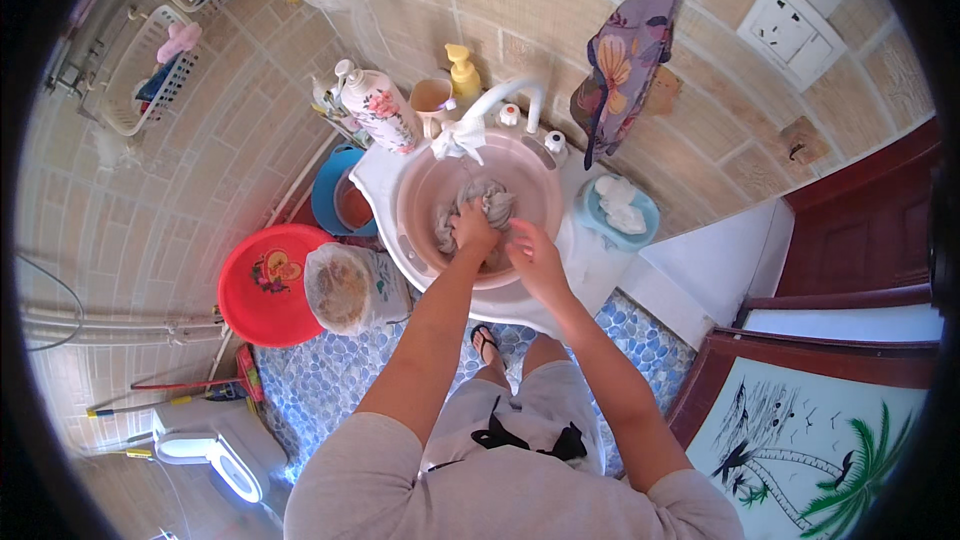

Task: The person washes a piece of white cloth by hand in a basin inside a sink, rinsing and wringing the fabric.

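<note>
A wet, bunched grey cloth (490, 202) lies in water in a pink basin (415, 190), which is set in the white sink (385, 180). My left hand (474, 228) reaches down into the basin, its fingers closed on the cloth's near side. Just to the right, my right hand (536, 260) hangs over the basin's near rim with fingers apart and slightly bent, holding nothing. Above the basin arches a white faucet (510, 90), with a white rag (460, 138) tied round its spout.
A floral pump bottle (380, 110), a cup (432, 100) and a yellow pump bottle (463, 72) stand behind the sink. Right of it is a blue soap dish (630, 230). A red basin (250, 290) and a bagged bin (390, 290) are at the left. A purple cloth (625, 60) hangs above.
</note>
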The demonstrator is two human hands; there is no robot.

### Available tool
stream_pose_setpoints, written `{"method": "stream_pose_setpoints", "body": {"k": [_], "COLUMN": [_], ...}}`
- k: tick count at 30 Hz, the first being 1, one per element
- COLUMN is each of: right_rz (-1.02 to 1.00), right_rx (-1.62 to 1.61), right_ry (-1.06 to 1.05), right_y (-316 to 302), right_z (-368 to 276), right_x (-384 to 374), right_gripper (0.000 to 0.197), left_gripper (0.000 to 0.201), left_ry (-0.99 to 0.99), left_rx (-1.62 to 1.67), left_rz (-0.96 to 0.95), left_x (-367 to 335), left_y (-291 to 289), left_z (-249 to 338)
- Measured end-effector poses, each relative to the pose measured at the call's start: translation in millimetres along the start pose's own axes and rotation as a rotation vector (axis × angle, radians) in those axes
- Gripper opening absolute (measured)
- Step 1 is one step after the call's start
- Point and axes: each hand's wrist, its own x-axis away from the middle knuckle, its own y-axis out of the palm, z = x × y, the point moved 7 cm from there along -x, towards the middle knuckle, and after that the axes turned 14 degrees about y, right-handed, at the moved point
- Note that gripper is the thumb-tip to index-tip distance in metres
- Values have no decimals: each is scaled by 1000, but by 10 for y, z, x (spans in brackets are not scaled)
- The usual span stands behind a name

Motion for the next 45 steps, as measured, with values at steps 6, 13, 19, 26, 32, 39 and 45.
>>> {"method": "stream_pose_setpoints", "body": {"k": [6,13,19,26,32,39,45], "right_rz": [-152,-143,-683,-424,-337,-403,-482], "right_rx": [87,572,1395,1357,1191,981,904], "right_ry": [-94,-361,-139,-462,-439,-396,-203], "right_y": [-7,186,535,656,667,741,735], "right_z": [87,-58,403,501,485,687,625], "right_x": [-575,-1087,-1113,-1285,-1296,-1469,-1441], "right_gripper": [36,67,117,103,75,53,53], "left_gripper": [42,75,102,102,82,66,59], "left_ry": [-52,210,-124,-114,-80,-144,-246], "left_rx": [53,87,-66,-182,-147,63,178], "left_rz": [-79,128,340,95,180,235,27], "left_x": [72,463,446,186,111,39,-34], "left_y": [-59,-103,128,-10,148,283,345], "left_z": [16,212,-174,-96,-253,-393,-513]}}
